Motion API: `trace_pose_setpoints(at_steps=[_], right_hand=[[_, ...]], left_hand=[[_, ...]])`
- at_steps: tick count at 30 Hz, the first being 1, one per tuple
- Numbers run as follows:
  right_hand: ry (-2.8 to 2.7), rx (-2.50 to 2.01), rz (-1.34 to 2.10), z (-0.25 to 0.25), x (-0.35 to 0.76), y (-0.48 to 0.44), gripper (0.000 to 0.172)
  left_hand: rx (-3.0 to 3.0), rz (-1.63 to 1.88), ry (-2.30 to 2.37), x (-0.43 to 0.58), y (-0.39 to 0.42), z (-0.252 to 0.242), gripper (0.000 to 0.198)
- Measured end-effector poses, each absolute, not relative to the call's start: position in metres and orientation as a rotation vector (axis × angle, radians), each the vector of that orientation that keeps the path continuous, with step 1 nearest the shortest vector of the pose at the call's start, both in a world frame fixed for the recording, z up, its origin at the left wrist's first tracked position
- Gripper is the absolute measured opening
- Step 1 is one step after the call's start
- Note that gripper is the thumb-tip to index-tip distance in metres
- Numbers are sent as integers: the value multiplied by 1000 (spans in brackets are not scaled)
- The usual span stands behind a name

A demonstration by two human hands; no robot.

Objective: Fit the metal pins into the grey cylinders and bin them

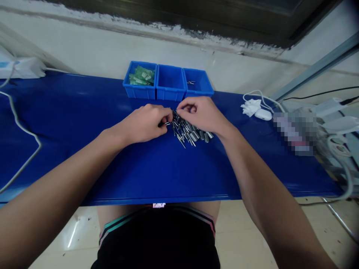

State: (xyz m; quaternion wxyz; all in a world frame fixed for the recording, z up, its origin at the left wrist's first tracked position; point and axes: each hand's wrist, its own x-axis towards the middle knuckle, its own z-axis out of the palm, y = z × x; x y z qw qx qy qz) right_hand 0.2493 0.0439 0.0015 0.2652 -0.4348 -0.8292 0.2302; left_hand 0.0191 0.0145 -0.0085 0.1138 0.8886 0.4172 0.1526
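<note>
A pile of small metal pins and cylindrical parts (188, 131) lies in the middle of the blue table (84, 123). My left hand (146, 122) rests on the table at the pile's left edge, fingers curled round a small metal part. My right hand (199, 112) hovers over the pile's top, thumb and forefinger pinched on a thin pin. The two hands nearly meet fingertip to fingertip above the pile.
Three blue bins stand at the table's far edge: the left bin (139, 89) holds green packets, the middle bin (169, 89) looks bare, the right bin (202, 89) has a few metal bits. White cables (19, 123) cross the left side; a white device and cloth (256, 110) lie right.
</note>
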Motion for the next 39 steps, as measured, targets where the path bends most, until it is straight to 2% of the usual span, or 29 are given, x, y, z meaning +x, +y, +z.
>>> trace_pose_setpoints(at_steps=[6,10,23,32,37,39], right_hand=[[-2554,-995,587,-3,240,36,5],[-2570,-1006,574,-9,239,37,9],[-2470,-1000,454,-8,239,41,7],[-2280,-1078,459,-9,246,51,13],[-2217,-1077,520,-7,242,47,14],[-2225,-1070,479,-2,239,42,26]], left_hand=[[2588,492,1202,19,13,-7,21],[2577,530,1208,19,13,-7,19],[2566,721,1216,21,13,-1,21],[2487,754,1565,18,12,4,22],[2495,788,1569,18,11,3,25],[2517,805,1518,18,11,3,27]])
